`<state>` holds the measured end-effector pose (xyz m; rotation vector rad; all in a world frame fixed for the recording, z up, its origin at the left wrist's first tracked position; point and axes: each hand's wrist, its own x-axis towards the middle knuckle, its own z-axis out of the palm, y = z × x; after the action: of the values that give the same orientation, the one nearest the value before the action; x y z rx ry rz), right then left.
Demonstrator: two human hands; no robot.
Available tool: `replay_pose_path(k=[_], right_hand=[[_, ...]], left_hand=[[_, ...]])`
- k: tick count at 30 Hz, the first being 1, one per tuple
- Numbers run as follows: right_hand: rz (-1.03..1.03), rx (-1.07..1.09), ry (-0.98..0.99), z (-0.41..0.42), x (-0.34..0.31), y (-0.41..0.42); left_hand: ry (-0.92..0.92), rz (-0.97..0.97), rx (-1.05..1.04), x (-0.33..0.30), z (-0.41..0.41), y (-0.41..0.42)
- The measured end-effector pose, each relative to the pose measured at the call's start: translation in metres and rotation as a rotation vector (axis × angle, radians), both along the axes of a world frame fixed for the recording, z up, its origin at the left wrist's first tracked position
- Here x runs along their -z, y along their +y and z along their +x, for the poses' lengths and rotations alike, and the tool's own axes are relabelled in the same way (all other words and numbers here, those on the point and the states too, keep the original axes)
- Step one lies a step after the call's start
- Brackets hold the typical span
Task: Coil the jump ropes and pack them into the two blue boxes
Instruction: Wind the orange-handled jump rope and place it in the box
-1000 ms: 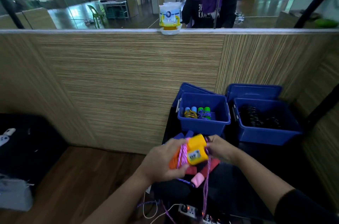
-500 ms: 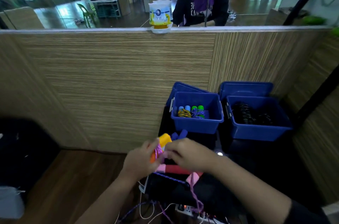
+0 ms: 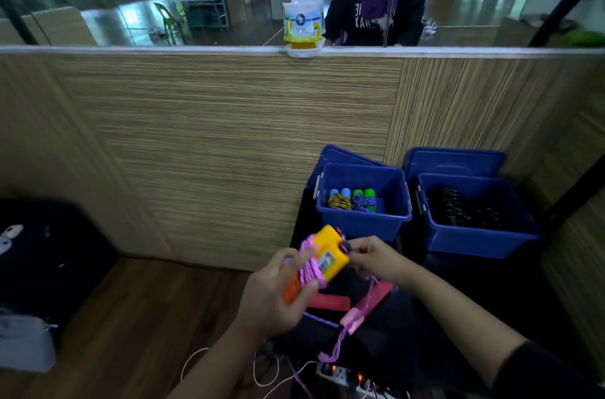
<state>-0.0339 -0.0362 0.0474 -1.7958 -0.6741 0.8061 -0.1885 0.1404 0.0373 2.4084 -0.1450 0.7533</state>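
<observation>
Pink rope (image 3: 311,267) wraps the orange handles (image 3: 324,256) your left hand (image 3: 278,297) grips, while your right hand (image 3: 373,259) pinches the rope's strand.

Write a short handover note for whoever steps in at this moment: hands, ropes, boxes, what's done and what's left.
Left hand grips the orange-yellow handles, with pink rope wound round them.
Right hand pinches the rope beside the handles; the loose end hangs below with a pink handle.
Left blue box holds two coiled ropes; right blue box holds dark ropes.
Left to do: finish coiling the pink rope, then put it in a box.
</observation>
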Motion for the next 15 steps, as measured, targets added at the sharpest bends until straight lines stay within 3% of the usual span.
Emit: replay_pose_path(k=[3,8,11,15], right_hand=[[-0.046,-0.007,-0.059,-0.014,0.005,0.010],[-0.278,-0.270,-0.533,-0.042,0.002,0.021],[-0.300,-0.364,-0.639,-0.051,-0.011,0.027],[-0.359,-0.316,-0.808,-0.029,-0.033,0.023]], left_hand=[[0.048,-0.020,-0.232,0.000,0.015,0.012],[0.189,0.016,-0.476,0.008,0.038,0.025],[0.259,0.169,-0.432,0.021,0.041,0.024],[0.274,0.383,-0.148,0.038,0.028,0.018]])
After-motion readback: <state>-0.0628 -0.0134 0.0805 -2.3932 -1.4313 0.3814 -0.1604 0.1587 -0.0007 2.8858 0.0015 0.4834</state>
